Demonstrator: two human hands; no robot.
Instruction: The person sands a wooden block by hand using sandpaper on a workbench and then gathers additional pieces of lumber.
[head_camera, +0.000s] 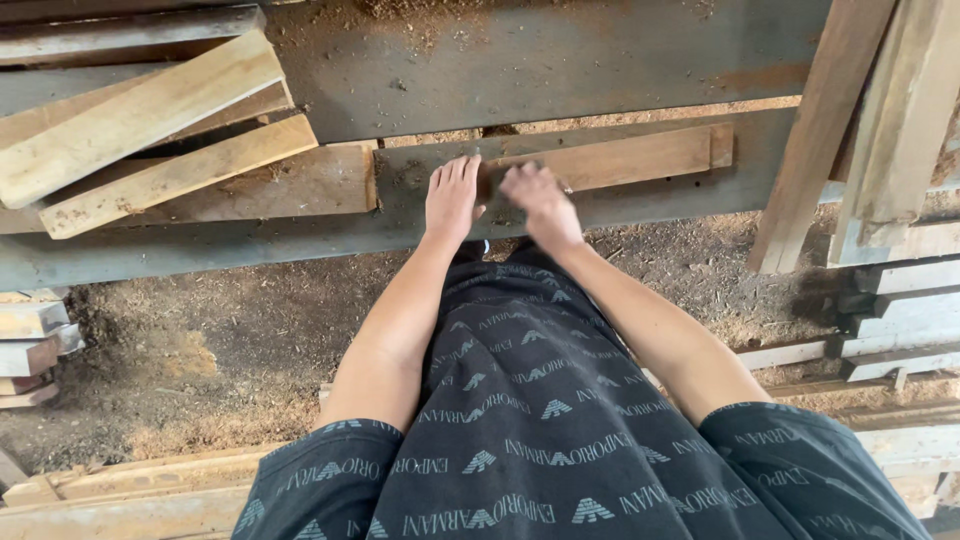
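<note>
Hands (500, 200) grip plank (620, 158).

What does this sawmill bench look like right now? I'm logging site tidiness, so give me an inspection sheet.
Surface: grey metal bench, dusted with sawdust.
Job's things: wooden plank lying flat along the bench under both hands.
Clutter: loose offcut boards piled at the bench's left end.
Grippers: left hand flat, fingers extended on the plank's end; right hand blurred, grip unclear.
Cables: nothing seen.
Surroundings: sawdust-covered floor; leaning timbers at right; stacked boards at lower left.
</note>
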